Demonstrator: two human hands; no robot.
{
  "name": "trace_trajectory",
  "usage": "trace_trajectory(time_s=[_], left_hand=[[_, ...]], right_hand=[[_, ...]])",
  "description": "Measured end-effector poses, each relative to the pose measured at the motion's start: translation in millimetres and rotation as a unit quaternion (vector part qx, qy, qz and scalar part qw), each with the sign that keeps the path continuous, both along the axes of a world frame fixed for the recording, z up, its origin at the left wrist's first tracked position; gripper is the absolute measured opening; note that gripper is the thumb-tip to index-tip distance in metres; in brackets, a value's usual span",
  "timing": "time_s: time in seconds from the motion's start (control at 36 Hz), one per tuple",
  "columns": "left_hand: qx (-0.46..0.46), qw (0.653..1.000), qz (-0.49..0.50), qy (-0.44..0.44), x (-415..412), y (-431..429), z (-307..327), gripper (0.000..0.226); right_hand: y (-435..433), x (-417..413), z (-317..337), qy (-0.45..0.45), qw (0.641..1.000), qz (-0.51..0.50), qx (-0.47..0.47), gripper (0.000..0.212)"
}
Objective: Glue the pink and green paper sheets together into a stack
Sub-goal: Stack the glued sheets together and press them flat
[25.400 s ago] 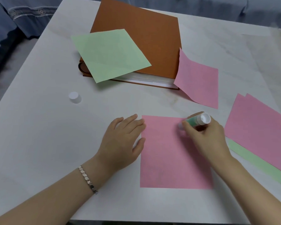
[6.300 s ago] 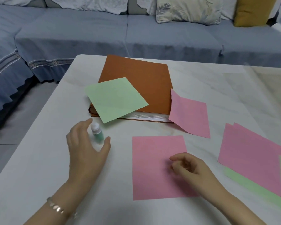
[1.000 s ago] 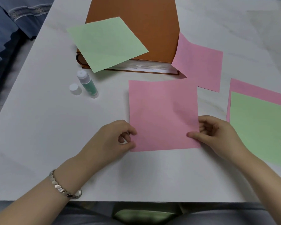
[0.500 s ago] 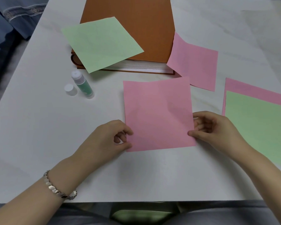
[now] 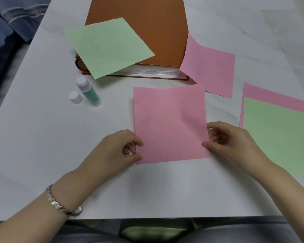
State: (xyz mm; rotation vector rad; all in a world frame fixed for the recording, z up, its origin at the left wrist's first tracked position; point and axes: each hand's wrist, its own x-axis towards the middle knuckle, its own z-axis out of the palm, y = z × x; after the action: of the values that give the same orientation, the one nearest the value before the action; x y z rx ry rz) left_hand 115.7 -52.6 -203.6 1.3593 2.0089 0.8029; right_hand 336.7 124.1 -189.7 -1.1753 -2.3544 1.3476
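- Well left of the pink sheet, a white cap stands just beside an uncapped glue stick on the table.
- Beyond the pink sheet and to its left, a loose green sheet lies across the corner of a brown book.
- The left hand pinches the pink sheet's near left corner, thumb on top and fingers curled under.
- The pink sheet is roughly square, so only its edges need lining up. Its far edge buckles slightly.
- Beyond its right corner, a second pink sheet leans on the book.
- The right hand pinches the near right edge in the same way, wrist low.
- Right of the pink sheet, past that hand, lies the stack. Its green top sheet covers a pink under-sheet.
- The move probably goes rightward onto the green, with the right hand nearer and leading. The stack sits slightly turned, so a small twist seems needed.
- Which face carries glue cannot be told.
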Motion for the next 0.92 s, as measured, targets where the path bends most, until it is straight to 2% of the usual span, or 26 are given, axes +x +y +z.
trace_trajectory(time_s=[0.17,0.33,0.42,0.47,0.56,0.67,0.75,0.92], left_hand=[[0.008,1.0,-0.004,0.001,0.1,-0.7,-0.6,0.035],[0.025,1.0,-0.006,0.015,-0.9,-2.7,-5.5,0.038],[0.033,0.999,-0.009,0.026,-3.9,-3.5,-12.5,0.034],[0.035,0.997,-0.006,0.068,-6.1,-4.2,-16.9,0.033],[0.048,0.99,-0.002,0.136,-7.1,-4.6,-20.4,0.048],[0.064,0.976,-0.075,0.195,-6.1,1.6,-21.6,0.053],[0.069,0.967,-0.109,0.219,2.0,7.7,-19.9,0.047],[0.097,0.958,-0.039,0.266,18.9,22.7,-16.8,0.029]], right_hand=[[-2.6,0.7,-1.6,-0.006,0.999,0.007,0.037,0.054],[-7.2,1.9,-6.9,-0.024,0.998,-0.001,0.063,0.039],[-9.5,2.4,-7.7,-0.009,0.998,-0.009,0.069,0.044],[-10.3,3.2,-8.2,0.002,0.998,-0.012,0.062,0.056],[-10.4,3.9,-9.4,0.002,0.999,-0.026,0.046,0.059],[-10.5,3.8,-11.2,-0.004,0.998,-0.03,0.049,0.063],[-11.1,4.2,-11.2,-0.004,0.998,-0.032,0.051,0.061],[-12.0,5.9,-13.1,-0.005,0.998,-0.038,0.054,0.058]])
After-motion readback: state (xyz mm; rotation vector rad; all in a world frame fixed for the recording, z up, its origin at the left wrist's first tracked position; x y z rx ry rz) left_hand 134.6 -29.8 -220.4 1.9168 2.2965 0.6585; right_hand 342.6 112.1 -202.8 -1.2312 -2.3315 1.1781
